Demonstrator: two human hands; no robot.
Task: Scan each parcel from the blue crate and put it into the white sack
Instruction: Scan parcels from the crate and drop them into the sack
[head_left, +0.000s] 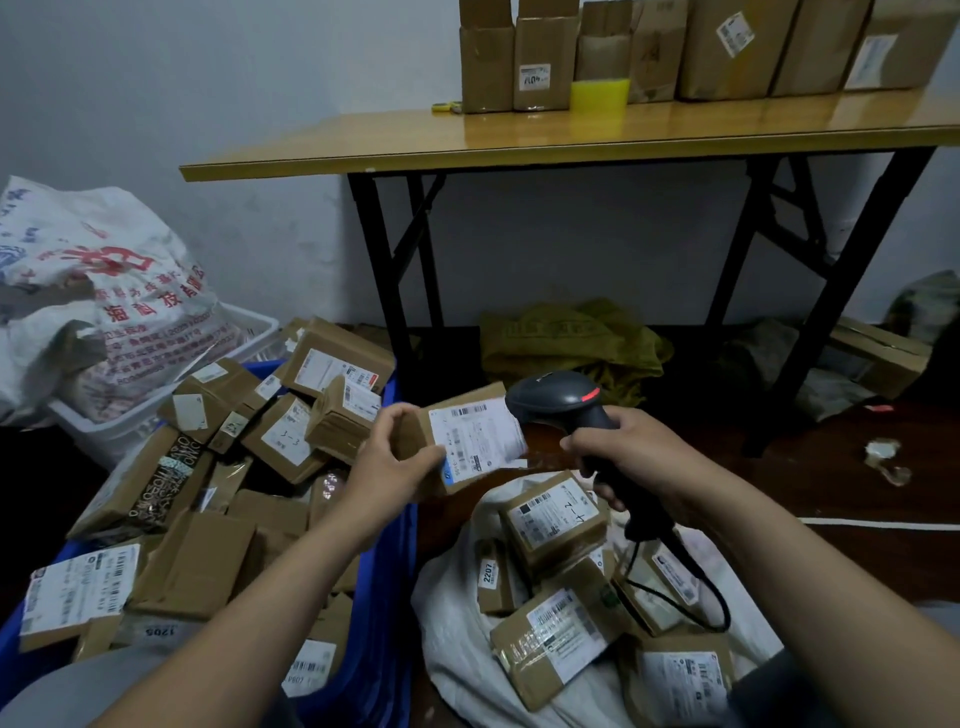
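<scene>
Left hand (395, 457) pinching the small brown cardboard parcel (457, 441) should tilt its white label squarely toward the dark handheld scanner (566, 405) gripped in the right hand (639, 457).

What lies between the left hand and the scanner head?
In the head view, only the held parcel: the left hand grips its left end, and its label faces the scanner in the right hand.

A matt brown cardboard parcel (462, 441) carries a smooth white paper label. The scanner (576, 410) is dull dark grey plastic. At seven o'clock, the blue crate (387, 613) is ribbed glossy plastic. At five o'clock, the white sack (457, 623) looks woven and crinkled. At one o'clock, the table (519, 137) has a glossy wood-look top.
</scene>
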